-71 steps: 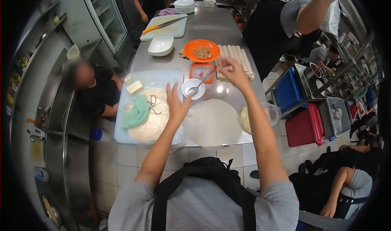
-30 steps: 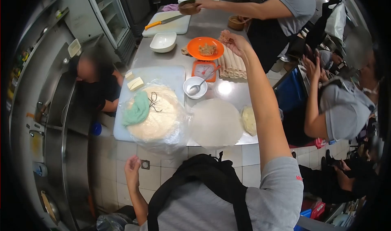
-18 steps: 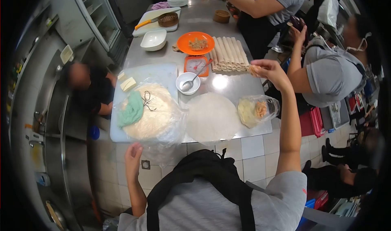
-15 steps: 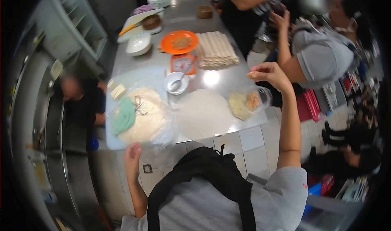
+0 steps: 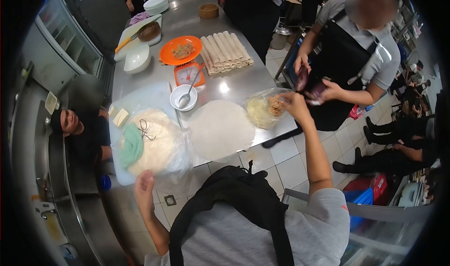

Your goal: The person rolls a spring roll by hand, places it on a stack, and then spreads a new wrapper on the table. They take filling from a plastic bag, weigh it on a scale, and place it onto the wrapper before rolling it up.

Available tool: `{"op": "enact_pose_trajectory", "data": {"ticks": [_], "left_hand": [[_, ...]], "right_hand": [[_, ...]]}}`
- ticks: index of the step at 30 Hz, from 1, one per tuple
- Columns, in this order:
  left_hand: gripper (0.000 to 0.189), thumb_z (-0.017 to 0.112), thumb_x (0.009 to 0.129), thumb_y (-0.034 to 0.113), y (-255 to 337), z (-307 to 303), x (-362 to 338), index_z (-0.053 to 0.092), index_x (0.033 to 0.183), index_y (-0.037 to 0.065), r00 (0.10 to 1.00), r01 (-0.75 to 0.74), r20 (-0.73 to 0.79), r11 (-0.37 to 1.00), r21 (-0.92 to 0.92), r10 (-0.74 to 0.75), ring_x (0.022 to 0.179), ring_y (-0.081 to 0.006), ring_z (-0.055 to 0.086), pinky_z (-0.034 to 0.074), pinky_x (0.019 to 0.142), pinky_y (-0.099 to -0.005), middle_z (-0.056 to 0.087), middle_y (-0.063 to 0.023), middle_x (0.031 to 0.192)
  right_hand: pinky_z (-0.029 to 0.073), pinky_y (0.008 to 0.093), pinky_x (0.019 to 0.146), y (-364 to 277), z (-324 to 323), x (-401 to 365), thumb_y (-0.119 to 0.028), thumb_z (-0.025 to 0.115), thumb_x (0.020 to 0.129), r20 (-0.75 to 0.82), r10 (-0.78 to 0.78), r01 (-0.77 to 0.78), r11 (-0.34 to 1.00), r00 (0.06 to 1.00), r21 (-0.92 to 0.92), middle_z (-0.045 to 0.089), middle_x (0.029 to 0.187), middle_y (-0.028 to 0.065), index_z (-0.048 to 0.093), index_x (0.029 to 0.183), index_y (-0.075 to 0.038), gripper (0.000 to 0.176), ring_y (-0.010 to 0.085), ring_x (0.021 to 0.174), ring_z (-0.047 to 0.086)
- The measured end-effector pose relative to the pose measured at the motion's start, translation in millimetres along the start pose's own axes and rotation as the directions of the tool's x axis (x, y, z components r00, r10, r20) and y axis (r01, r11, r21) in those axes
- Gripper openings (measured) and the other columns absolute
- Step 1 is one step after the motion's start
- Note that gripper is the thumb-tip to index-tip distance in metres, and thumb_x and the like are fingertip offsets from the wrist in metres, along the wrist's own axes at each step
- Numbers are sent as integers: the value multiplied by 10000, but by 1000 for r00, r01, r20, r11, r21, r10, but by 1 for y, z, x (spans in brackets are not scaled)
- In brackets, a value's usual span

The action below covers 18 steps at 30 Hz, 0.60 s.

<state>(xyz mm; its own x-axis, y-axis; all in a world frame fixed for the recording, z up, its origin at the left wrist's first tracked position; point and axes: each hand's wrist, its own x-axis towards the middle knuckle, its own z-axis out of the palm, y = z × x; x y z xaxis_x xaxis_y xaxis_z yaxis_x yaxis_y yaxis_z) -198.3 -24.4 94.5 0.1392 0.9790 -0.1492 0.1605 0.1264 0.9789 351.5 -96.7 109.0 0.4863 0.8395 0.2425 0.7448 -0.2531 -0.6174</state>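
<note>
My right hand [image 5: 296, 106] reaches down to the crumbly orange filling [image 5: 275, 105] in a clear plastic bag [image 5: 257, 107] at the table's right front corner. Its fingers are pinched together at the filling. Beside that filling in the bag lies something pale yellow. A thin round dough sheet [image 5: 221, 131] lies flat at the middle of the front edge. To the left, my left hand [image 5: 144, 184] hangs off the front edge, fingers loosely bent with nothing in them. Close to it, a mass of pale dough wrappers [image 5: 157, 144] rests under plastic with a green cloth [image 5: 131, 145].
On the table [image 5: 185, 15] are rolled wrappers [image 5: 225, 52], an orange plate [image 5: 180, 50] of filling, a scale [image 5: 189, 74], and a white bowl [image 5: 183, 97] with a spoon. Butter-like blocks [image 5: 121, 117] sit left. A co-worker [image 5: 344, 55] stands right; another person [image 5: 84, 125] is left.
My right hand has come down from above the table's right side to the filling in the bag. My left hand has dropped slightly. The head view has shifted, showing more of the co-worker.
</note>
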Motion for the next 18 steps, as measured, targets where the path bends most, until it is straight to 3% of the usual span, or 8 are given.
{"op": "enact_pose_trajectory", "data": {"ticks": [1,2,4,5,10,13,16,18], "left_hand": [[334,607,873,92,2,-1,-4,523,1176,-23,1000,10,-26,1000,-27,-10,988,-159,553,425,876,-267,581,-86,1069],[314,606,868,57,3,-2,-7,536,1161,-30,998,15,-60,998,-59,-18,984,-149,546,417,893,-269,588,-85,1054],[317,604,867,53,-10,-10,-11,532,1163,-33,997,-3,-82,997,-82,-4,1001,-154,548,417,899,-271,588,-91,1064],[320,602,867,49,-15,-17,-14,528,1166,-36,997,-12,-77,996,-91,5,1018,-159,549,417,905,-274,588,-96,1073],[355,624,851,71,-7,-21,-33,514,1178,-14,989,-49,-141,994,-96,35,991,-163,567,438,873,-272,577,-86,1082],[337,612,867,95,-10,-33,-49,518,1176,-2,975,-39,-221,995,-97,17,986,-154,568,445,855,-268,579,-75,1077],[323,588,883,96,-21,-45,-71,519,1180,-12,947,8,-318,992,-126,-48,996,-169,567,445,869,-279,575,-100,1090],[318,571,891,82,-29,-50,-83,517,1184,-31,925,27,-369,986,-163,-86,1009,-189,564,441,895,-292,569,-131,1105]], "right_hand": [[507,289,717,-8,-8,6,-15,676,731,48,42,-44,998,998,50,677,833,186,675,942,29,216,216,771,673],[507,289,717,-15,-7,11,-15,676,731,56,25,-28,998,998,51,677,833,186,675,942,29,216,216,771,673],[500,257,681,-44,3,30,-16,678,742,236,-24,-36,968,972,250,680,783,146,677,915,29,179,130,693,636],[486,256,639,-67,12,42,-44,681,756,204,-131,63,949,970,309,675,748,115,684,880,28,144,91,655,593],[471,282,613,-188,64,129,-94,673,765,77,-465,408,836,882,367,668,727,148,695,838,23,140,159,627,605],[492,308,652,-207,117,203,-102,679,743,11,-483,452,827,875,334,666,745,182,694,851,31,173,237,655,632],[505,327,730,-213,148,248,-114,704,704,72,-361,336,913,930,230,676,822,183,687,927,31,267,286,761,651],[499,333,801,-213,151,260,-108,732,659,139,-516,509,857,845,83,677,901,175,666,1009,28,382,296,863,649]]}}
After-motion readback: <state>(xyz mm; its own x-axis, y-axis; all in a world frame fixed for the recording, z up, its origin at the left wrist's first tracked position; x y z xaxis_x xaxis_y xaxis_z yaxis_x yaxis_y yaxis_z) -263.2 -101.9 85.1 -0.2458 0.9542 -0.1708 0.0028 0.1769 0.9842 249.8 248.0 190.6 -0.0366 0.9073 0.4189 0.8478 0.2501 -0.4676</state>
